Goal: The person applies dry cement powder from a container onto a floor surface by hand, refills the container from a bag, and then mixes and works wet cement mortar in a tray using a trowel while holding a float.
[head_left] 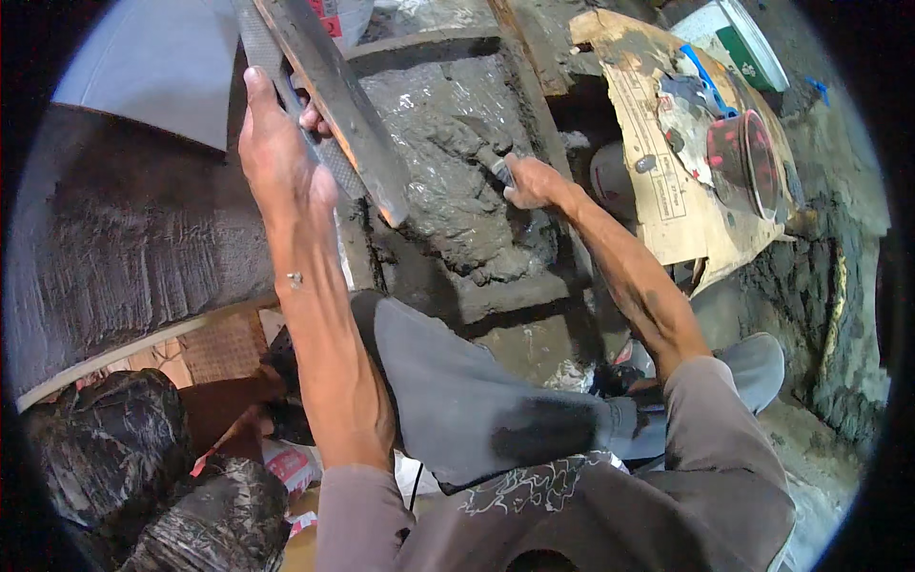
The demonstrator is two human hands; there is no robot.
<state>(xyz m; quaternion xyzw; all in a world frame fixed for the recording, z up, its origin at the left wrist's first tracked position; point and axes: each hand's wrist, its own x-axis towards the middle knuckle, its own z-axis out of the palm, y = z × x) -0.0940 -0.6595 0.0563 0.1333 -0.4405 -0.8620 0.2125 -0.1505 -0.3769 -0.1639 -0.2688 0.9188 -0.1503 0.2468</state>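
Note:
My left hand (281, 157) is wrapped around the grip of a long mortar-smeared plastering float (334, 100). The float is held up and tilted, with bare wood along one edge and a dotted grey face. Below and to its right, a rectangular trough (424, 43) holds wet grey mortar (453, 214). My right hand (536, 183) is closed on the handle of a trowel (496, 166) at the trough's right side. The trowel's blade is sunk in or coated with mortar, so its shape cannot be made out.
Right of the trough lies a torn cardboard sheet (658, 224) with a reddish clear bucket (743, 167) on its side. A white and green bucket (734, 48) is behind. At left are a mortar-coated surface (152, 238) and a smooth grey panel (157, 76). Black plastic bags (105, 429) sit lower left.

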